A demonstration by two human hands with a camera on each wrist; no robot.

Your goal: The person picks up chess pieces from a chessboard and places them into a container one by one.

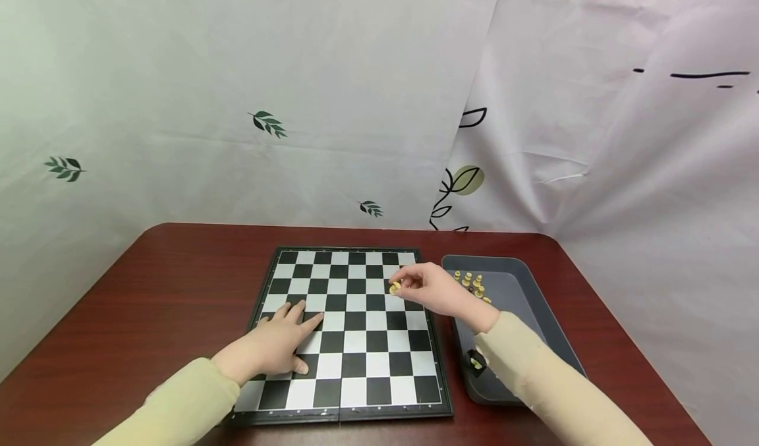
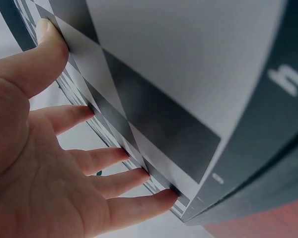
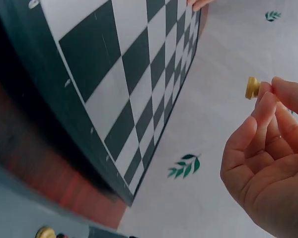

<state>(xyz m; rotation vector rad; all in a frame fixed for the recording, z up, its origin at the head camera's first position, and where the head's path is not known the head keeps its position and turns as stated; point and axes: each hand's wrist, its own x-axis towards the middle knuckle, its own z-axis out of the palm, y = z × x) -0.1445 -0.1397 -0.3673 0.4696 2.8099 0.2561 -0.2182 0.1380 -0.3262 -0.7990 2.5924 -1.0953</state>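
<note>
A black-and-white chessboard [image 1: 340, 331] lies on the table, its dark rim showing letters in the left wrist view. Fingers spread, my left hand [image 1: 279, 340] rests on the left part of the board with its fingertips touching the squares. My right hand [image 1: 429, 288] is above the board's right side and pinches a small yellow chess piece [image 3: 252, 88] between thumb and fingers. Only the round base of that piece shows; its top is hidden by the fingertips.
To the right of the board stands a grey tray [image 1: 522, 294]. Several yellow chess pieces [image 1: 477, 281] stand in it, and a dark piece [image 1: 476, 362] lies near its left wall, partly behind the right sleeve. A white patterned cloth [image 1: 356, 90] hangs behind the red-brown table [image 1: 178, 281].
</note>
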